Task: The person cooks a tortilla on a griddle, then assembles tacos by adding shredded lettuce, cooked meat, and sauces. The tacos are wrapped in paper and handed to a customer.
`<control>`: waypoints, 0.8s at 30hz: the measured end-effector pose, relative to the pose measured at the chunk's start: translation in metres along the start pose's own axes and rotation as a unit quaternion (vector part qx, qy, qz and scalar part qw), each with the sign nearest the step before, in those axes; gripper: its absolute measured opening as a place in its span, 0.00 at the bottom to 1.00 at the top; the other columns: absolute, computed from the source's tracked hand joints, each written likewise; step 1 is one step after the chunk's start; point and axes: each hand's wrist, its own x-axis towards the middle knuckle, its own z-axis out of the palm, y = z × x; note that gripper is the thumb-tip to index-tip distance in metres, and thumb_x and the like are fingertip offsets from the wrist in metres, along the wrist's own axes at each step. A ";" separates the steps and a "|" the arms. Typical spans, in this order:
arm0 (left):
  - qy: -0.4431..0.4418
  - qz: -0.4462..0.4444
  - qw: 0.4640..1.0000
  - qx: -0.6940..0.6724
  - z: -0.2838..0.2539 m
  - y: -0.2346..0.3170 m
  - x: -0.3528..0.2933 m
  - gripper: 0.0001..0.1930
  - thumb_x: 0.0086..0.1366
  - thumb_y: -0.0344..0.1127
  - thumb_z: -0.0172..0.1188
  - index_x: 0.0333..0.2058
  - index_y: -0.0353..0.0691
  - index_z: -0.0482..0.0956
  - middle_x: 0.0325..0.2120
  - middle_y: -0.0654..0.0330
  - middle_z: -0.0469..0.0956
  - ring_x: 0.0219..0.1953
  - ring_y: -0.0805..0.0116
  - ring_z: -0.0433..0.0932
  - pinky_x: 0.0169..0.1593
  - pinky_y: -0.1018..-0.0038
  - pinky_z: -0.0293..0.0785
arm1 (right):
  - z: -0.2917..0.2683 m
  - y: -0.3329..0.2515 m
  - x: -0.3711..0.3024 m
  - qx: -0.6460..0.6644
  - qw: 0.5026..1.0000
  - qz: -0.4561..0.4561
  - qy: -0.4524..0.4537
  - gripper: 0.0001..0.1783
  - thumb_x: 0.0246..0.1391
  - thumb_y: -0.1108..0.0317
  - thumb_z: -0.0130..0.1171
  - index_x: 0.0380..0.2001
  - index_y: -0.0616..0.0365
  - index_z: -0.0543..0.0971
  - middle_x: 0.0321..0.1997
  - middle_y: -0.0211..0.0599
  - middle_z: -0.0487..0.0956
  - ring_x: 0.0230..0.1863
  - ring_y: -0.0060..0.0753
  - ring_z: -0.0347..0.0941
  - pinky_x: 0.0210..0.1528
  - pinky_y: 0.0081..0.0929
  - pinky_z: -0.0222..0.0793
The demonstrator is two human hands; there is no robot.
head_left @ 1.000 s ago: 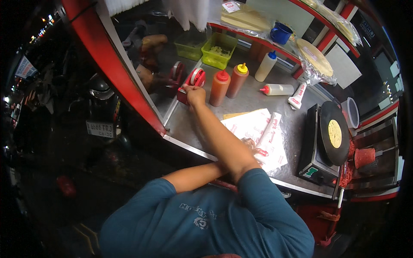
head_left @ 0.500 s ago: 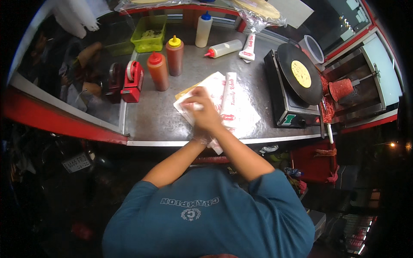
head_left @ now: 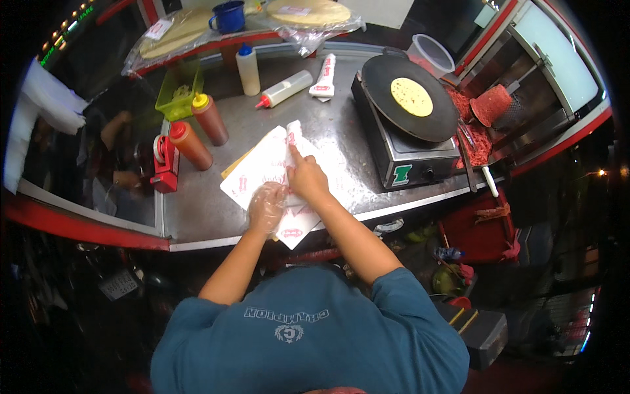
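Note:
A narrow paper-wrapped roll (head_left: 291, 134), white with red print, lies on a stack of white printed wrapping paper (head_left: 252, 172) at the counter's near middle. My bare right hand (head_left: 308, 178) is on the roll, its index finger stretched along it and the other fingers curled. My left hand (head_left: 266, 206), in a clear plastic glove, has its fingers curled at the roll's near end. A corner of printed paper hangs below my hands, past the counter edge. What is inside the roll is hidden.
Squeeze bottles with red (head_left: 191, 147), yellow (head_left: 211, 119) and blue (head_left: 248, 71) caps stand beyond, left of a lying bottle (head_left: 287, 88). Another wrapped roll (head_left: 324, 77) lies behind. At right, a griddle (head_left: 377, 98) holds a flatbread (head_left: 412, 96); a meat cone (head_left: 491, 105) is beside it. A red tape dispenser (head_left: 165, 165) stands left.
My view has turned, so the counter things appear farther left. My hands, crossed and blurred over the paper before, are now apart and on the wrapped roll.

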 end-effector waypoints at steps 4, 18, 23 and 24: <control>0.046 -0.029 0.997 -0.057 0.001 -0.033 0.005 0.17 0.76 0.44 0.55 0.50 0.34 0.79 0.47 0.47 0.80 0.50 0.48 0.79 0.56 0.60 0.75 | -0.026 0.039 0.002 0.111 0.992 -0.015 -0.051 0.39 0.59 0.61 0.62 0.74 0.47 0.65 0.63 0.66 0.75 0.62 0.63 0.76 0.68 0.44 0.68; 0.001 -0.011 0.996 -0.092 0.005 -0.029 0.001 0.13 0.71 0.34 0.58 0.50 0.38 0.81 0.51 0.51 0.79 0.51 0.53 0.79 0.57 0.62 0.75 | -0.080 0.121 0.108 -0.025 0.981 0.017 0.191 0.27 0.58 0.65 0.67 0.60 0.60 0.75 0.48 0.62 0.83 0.51 0.63 0.80 0.53 0.52 0.75; -0.058 0.015 0.997 0.038 0.002 -0.018 0.025 0.15 0.72 0.39 0.59 0.51 0.39 0.81 0.50 0.53 0.80 0.50 0.54 0.79 0.57 0.61 0.75 | -0.061 0.132 0.046 0.108 0.961 0.001 0.254 0.21 0.57 0.66 0.68 0.52 0.63 0.78 0.47 0.61 0.84 0.50 0.62 0.81 0.53 0.49 0.76; -0.058 0.041 0.997 0.035 0.010 -0.014 0.041 0.15 0.72 0.41 0.59 0.51 0.39 0.81 0.49 0.53 0.80 0.50 0.53 0.79 0.57 0.61 0.75 | -0.061 0.131 0.045 0.122 0.953 0.011 0.278 0.17 0.59 0.63 0.67 0.48 0.62 0.80 0.45 0.58 0.85 0.49 0.60 0.83 0.52 0.47 0.76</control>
